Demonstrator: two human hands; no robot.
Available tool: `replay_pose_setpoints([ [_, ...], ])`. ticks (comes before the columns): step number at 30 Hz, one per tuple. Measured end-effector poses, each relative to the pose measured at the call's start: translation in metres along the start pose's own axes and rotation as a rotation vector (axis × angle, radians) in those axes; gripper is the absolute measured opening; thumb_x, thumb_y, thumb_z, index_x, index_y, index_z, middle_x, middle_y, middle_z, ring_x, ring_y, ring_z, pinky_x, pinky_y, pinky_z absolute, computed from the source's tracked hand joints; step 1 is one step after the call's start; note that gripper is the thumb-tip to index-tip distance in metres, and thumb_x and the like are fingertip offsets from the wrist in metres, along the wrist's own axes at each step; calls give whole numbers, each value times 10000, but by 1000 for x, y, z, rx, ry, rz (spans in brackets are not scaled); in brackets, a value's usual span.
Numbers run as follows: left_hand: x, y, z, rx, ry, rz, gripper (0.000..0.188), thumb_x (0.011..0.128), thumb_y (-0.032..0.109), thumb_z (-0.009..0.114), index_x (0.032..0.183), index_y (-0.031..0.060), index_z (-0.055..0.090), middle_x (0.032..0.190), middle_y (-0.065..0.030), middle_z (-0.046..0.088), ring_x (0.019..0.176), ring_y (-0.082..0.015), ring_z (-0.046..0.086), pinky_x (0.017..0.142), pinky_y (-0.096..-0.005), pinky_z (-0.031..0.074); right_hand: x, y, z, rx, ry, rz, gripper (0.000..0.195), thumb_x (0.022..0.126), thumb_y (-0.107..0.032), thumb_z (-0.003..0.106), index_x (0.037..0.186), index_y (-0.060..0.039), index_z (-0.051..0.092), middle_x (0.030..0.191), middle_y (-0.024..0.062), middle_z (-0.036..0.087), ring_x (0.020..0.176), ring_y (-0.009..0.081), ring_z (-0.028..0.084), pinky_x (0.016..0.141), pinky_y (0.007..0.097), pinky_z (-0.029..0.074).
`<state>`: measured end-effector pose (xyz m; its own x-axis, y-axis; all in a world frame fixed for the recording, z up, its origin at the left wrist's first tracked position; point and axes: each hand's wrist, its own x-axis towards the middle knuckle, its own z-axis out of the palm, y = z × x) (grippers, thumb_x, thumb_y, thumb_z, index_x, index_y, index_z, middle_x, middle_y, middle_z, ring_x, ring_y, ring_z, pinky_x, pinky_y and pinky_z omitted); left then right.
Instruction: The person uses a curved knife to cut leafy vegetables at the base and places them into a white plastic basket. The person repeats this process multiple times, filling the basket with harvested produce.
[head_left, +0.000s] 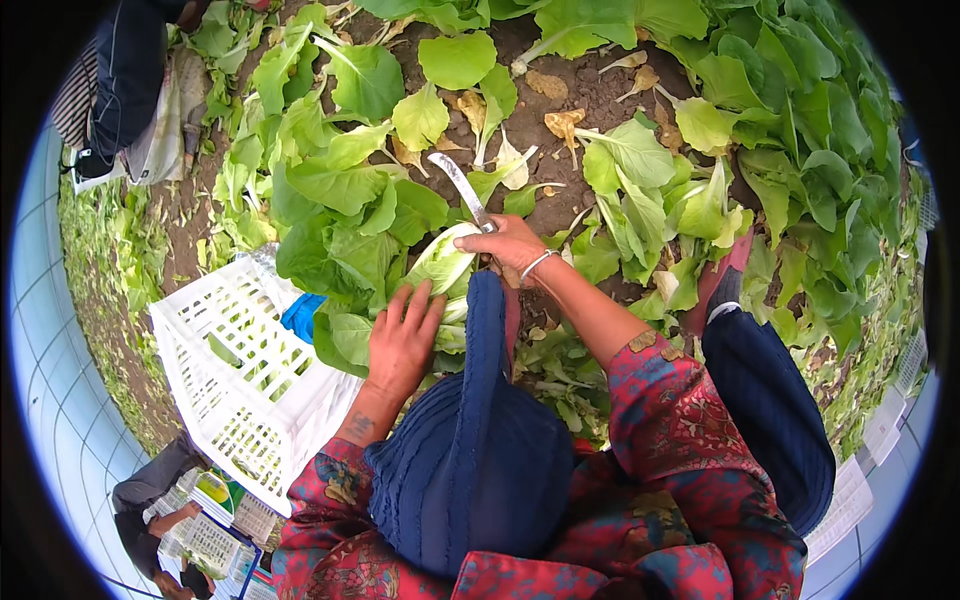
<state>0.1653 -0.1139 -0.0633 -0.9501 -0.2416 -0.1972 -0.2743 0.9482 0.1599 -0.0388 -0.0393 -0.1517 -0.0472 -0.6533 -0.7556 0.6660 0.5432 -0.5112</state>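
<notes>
A head of leafy greens (442, 262) with pale stalks lies across in front of my raised blue-clad knee. My left hand (401, 330) rests over its lower side, fingers spread a little on the leaves and the thumb hidden. In my right hand (514, 249) is a knife with a curved blade (461, 184), the blade pointing away from me. The right thumb lies against the pale part of the head. Broad green leaves (345, 255) fan out to the left of it. The knife's handle is covered by my fingers.
A white slatted plastic crate (247, 375) with greens inside stands tilted at the left, a blue piece of plastic (302, 316) beside it. Cut and yellowed leaves litter the soil (559, 180). Uncut plants (817, 135) grow at right. Other people (127, 82) are at the left side.
</notes>
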Motion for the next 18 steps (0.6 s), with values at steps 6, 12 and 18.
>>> replay_pose_setpoints([
  [6, 35, 3, -27, -37, 303, -78, 526, 600, -39, 609, 1108, 95, 609, 1306, -96, 486, 1160, -333, 466, 904, -409, 451, -67, -51, -12, 54, 325, -516, 365, 727, -150, 775, 1004, 36, 625, 880, 45, 659, 752, 87, 590, 721, 233, 484],
  [12, 55, -2, -66, -212, 581, -183, 633, 538, 36, 780, 1136, 83, 580, 1284, -135, 477, 1132, -346, 458, 937, -408, 416, -126, -106, -41, -301, 775, -854, 397, 703, -212, 789, 1012, -9, 644, 787, 32, 647, 644, 59, 552, 604, 225, 463],
  [18, 70, 52, -162, -412, 690, 142, 637, 529, 8, 747, 1136, 56, 561, 1341, -163, 439, 1241, -364, 400, 1031, -439, 316, -188, -126, 0, -574, 712, -1055, 432, 674, -248, 791, 1016, -26, 648, 780, 57, 639, 683, 108, 576, 638, 262, 481],
])
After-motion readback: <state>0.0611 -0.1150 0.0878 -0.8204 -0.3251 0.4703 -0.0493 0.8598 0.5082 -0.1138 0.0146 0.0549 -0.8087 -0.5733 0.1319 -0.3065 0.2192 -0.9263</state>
